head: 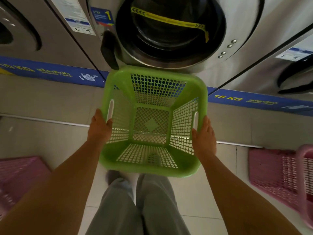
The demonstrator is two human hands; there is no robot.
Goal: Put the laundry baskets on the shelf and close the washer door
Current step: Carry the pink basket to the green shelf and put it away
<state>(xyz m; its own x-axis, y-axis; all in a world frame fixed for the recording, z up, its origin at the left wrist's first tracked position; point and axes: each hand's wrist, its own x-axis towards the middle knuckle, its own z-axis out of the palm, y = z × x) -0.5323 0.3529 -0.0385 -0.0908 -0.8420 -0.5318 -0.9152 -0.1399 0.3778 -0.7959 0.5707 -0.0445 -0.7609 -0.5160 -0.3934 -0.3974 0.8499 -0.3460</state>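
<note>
An empty green lattice laundry basket is held level in front of me, just below the washer. My left hand grips its left rim near the handle slot. On the opposite rim, by the other slot, sits my right hand. Straight ahead the washer door shows a round dark glass with a yellow strap across it and a black handle on its left; I cannot tell whether it is latched. One pink basket lies on the floor at the left, another pink basket at the right.
Steel washers stand side by side along the wall, with a blue strip marked 15 KG along their base. A low tiled step runs below them. My grey-trousered legs stand on light floor tiles.
</note>
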